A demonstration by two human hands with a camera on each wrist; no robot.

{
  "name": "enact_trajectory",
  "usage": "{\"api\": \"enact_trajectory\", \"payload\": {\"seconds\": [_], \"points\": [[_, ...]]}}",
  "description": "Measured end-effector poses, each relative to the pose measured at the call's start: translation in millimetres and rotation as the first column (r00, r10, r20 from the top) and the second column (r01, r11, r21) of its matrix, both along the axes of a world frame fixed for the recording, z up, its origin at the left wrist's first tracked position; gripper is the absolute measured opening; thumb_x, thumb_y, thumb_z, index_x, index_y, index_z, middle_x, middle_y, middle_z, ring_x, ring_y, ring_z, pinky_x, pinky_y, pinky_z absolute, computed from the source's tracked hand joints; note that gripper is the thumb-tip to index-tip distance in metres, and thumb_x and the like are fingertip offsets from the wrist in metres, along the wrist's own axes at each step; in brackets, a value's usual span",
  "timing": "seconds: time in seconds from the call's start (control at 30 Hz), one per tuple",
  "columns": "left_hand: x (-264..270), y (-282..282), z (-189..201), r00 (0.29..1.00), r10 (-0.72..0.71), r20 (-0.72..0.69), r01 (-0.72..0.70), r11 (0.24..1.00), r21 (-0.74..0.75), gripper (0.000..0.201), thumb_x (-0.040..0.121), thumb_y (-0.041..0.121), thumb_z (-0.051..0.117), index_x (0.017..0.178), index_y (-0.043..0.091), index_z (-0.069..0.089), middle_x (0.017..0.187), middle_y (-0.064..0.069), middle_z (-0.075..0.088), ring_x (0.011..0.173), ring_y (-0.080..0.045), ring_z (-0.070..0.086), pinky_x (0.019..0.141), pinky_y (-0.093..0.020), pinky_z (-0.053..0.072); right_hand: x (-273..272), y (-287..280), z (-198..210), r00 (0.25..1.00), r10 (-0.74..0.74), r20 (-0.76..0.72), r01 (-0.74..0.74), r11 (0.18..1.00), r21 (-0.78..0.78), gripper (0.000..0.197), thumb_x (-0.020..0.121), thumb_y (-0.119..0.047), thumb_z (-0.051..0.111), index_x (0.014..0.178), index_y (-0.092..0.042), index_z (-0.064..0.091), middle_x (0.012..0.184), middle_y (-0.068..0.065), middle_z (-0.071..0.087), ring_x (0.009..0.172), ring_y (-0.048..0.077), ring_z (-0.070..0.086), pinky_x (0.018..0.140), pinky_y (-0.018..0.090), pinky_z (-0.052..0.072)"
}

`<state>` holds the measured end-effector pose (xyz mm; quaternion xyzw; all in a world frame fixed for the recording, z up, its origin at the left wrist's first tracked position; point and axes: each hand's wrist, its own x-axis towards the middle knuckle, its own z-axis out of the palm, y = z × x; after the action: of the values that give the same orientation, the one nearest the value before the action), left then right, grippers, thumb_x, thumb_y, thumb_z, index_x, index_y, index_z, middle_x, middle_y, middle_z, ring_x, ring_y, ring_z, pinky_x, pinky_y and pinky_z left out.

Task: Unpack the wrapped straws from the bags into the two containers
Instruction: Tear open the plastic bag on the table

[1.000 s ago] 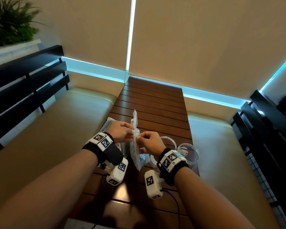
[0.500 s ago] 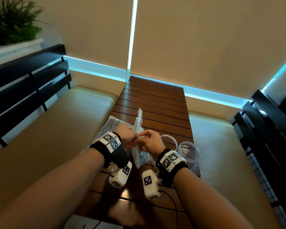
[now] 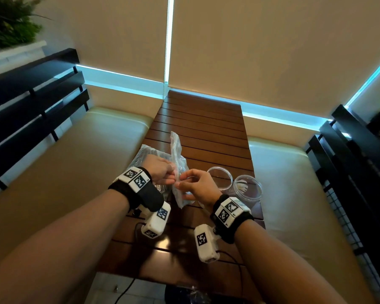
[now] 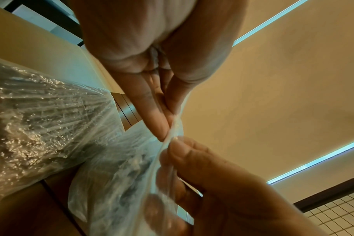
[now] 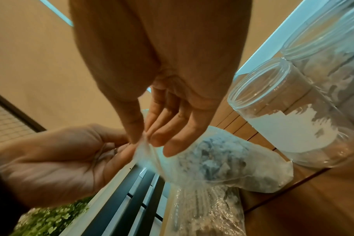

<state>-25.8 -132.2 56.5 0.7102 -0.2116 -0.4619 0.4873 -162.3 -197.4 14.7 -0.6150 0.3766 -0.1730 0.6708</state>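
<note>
Head view: left hand (image 3: 161, 171) and right hand (image 3: 198, 186) meeting above the brown slatted wooden table (image 3: 203, 126), both pinching the edge of a small clear plastic bag (image 3: 177, 163) held upright between them. Behind the left wrist, a second, larger crinkled clear bag (image 3: 144, 155) lying on the slats. To the right, two clear round plastic containers side by side: the nearer-centre one (image 3: 220, 178), and the outer one (image 3: 248, 190) with something pale inside. Cream bench cushions (image 3: 64, 172) flanking the table.

Left wrist view only: thumb and forefinger of the left hand (image 4: 158, 102) pressed flat together on the thin rim of the small bag (image 4: 119, 183), right fingertips (image 4: 184, 153) gripping the same rim just below; fine ridged contents of the larger bag (image 4: 40, 121) visible, too blurred to single out one straw.

Right wrist view only: right thumb and first fingers (image 5: 137, 127) nipping the bag's corner, the outer fingers extended and loose; small bag (image 5: 222, 161) bulging with grey-white wrapped contents, hanging over the larger bag (image 5: 204, 212); the containers (image 5: 289, 111) upright, lidless, just beside the bag; white material low in the near one.
</note>
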Motion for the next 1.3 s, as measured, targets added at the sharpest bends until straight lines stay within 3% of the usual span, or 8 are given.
{"api": "enact_trajectory", "payload": {"seconds": [0.33, 0.53, 0.77, 0.83, 0.9, 1.03, 1.13, 1.3], "points": [[-5, 4, -6, 0.998, 0.028, -0.047, -0.031, 0.998, -0.058, 0.011, 0.099, 0.007, 0.052, 0.104, 0.003, 0.060, 0.083, -0.013, 0.068, 0.070, -0.020, 0.067, 0.070, -0.034, 0.059, -10, 4, -2, 0.995, -0.075, 0.068, 0.061, 0.979, 0.192, 0.005, 0.091, -0.012, 0.066, 0.090, -0.007, 0.064, 0.073, 0.005, 0.056, 0.059, 0.013, 0.052, 0.051, 0.023, 0.047], [-5, 8, -11, 0.998, 0.048, -0.036, -0.050, 0.997, -0.053, 0.016, 0.102, 0.010, 0.045, 0.101, 0.003, 0.060, 0.082, -0.009, 0.065, 0.066, -0.017, 0.066, 0.061, -0.030, 0.058, -9, 6, -3, 0.985, -0.140, 0.097, 0.102, 0.941, 0.323, 0.011, 0.096, -0.009, 0.058, 0.084, -0.008, 0.060, 0.064, 0.005, 0.053, 0.050, 0.012, 0.051, 0.043, 0.021, 0.044], [-16, 1, -10, 0.991, -0.075, 0.108, 0.068, 0.995, 0.066, 0.030, 0.097, 0.023, 0.045, 0.112, 0.001, 0.059, 0.098, -0.015, 0.065, 0.083, -0.026, 0.065, 0.072, -0.041, 0.059, 16, 14, -4, 0.959, -0.177, -0.222, 0.090, 0.931, -0.355, 0.020, 0.095, -0.022, 0.050, 0.075, -0.022, 0.051, 0.077, 0.002, 0.061, 0.068, 0.018, 0.057, 0.061, 0.030, 0.050], [-17, 2, -12, 0.981, -0.124, 0.146, 0.114, 0.990, 0.080, 0.036, 0.095, 0.041, 0.050, 0.096, 0.007, 0.061, 0.090, -0.015, 0.067, 0.085, -0.032, 0.068, 0.076, -0.049, 0.059, 19, 15, 1, 0.963, -0.153, -0.223, 0.057, 0.921, -0.385, 0.017, 0.096, -0.020, 0.050, 0.080, -0.019, 0.051, 0.082, 0.006, 0.064, 0.058, 0.012, 0.059, 0.048, 0.021, 0.047], [-14, 3, -16, 0.958, -0.139, 0.249, 0.119, 0.988, 0.095, 0.024, 0.092, 0.032, 0.056, 0.082, 0.011, 0.059, 0.089, -0.017, 0.069, 0.087, -0.035, 0.069, 0.077, -0.052, 0.059, 19, 14, 2, 0.965, -0.146, -0.219, 0.061, 0.934, -0.352, 0.012, 0.096, -0.017, 0.052, 0.084, -0.014, 0.053, 0.088, 0.011, 0.067, 0.053, 0.010, 0.063, 0.044, 0.019, 0.049], [-6, 1, -28, 0.927, -0.135, 0.350, 0.116, 0.990, 0.075, 0.013, 0.087, 0.014, 0.054, 0.075, 0.015, 0.058, 0.090, -0.018, 0.069, 0.088, -0.038, 0.068, 0.078, -0.055, 0.057, 19, 19, -1, 0.932, -0.243, -0.268, 0.105, 0.891, -0.442, 0.012, 0.090, -0.021, 0.055, 0.080, -0.015, 0.056, 0.086, 0.008, 0.068, 0.066, 0.018, 0.067, 0.057, 0.031, 0.058], [-5, 3, -27, 0.919, -0.117, 0.376, 0.118, 0.993, 0.019, 0.016, 0.088, 0.016, 0.062, 0.072, 0.016, 0.061, 0.084, -0.014, 0.071, 0.084, -0.034, 0.070, 0.076, -0.052, 0.059, 18, 19, 2, 0.935, -0.228, -0.271, 0.074, 0.873, -0.482, 0.015, 0.090, -0.026, 0.059, 0.082, -0.014, 0.059, 0.080, 0.004, 0.066, 0.057, 0.010, 0.062, 0.043, 0.017, 0.048], [-2, 3, -22, 0.902, -0.102, 0.420, 0.100, 0.995, 0.027, 0.013, 0.090, 0.013, 0.065, 0.078, 0.007, 0.065, 0.084, -0.014, 0.072, 0.078, -0.027, 0.070, 0.075, -0.043, 0.060, 16, 14, 8, 0.934, -0.155, -0.321, -0.040, 0.849, -0.527, 0.018, 0.089, -0.023, 0.061, 0.072, -0.017, 0.060, 0.074, 0.000, 0.066, 0.059, 0.006, 0.059, 0.047, 0.009, 0.043]]}}
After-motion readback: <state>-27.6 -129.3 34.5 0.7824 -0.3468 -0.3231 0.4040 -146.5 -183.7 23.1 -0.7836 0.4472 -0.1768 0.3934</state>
